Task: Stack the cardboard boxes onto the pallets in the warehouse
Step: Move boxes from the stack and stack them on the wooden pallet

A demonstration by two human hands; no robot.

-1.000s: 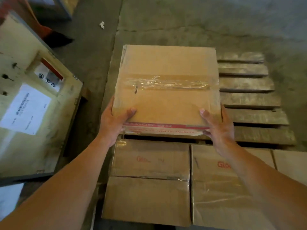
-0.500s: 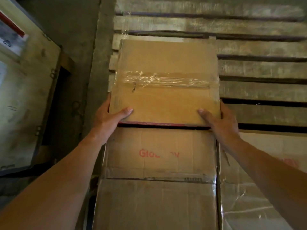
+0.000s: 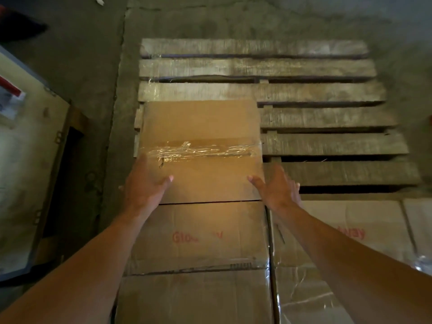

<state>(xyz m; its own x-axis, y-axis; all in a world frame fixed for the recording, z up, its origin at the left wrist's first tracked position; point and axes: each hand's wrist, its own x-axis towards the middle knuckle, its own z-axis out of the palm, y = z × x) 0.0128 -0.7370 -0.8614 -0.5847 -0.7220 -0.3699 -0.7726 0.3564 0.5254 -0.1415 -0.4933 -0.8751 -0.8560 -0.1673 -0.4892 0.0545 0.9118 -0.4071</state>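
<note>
Your left hand point(image 3: 142, 185) lies spread and flat against the near left corner of the taped cardboard box point(image 3: 201, 150), thumb on the top face and fingers over the left edge; it presses rather than grips. Your right hand point(image 3: 277, 187) is open too, palm by the box's near right corner, thumb just touching the top face, fingers splayed past the side with nothing held. The box sits on the left part of the wooden pallet point(image 3: 327, 118), its clear tape running across the top. Its near edge butts against a box with red lettering point(image 3: 198, 237), and another lettered box point(image 3: 350, 230) lies just right of that one. Concrete floor point(image 3: 93, 66) surrounds the pallet, and a pale wooden crate point(image 3: 23, 171) stands to the left.
</note>
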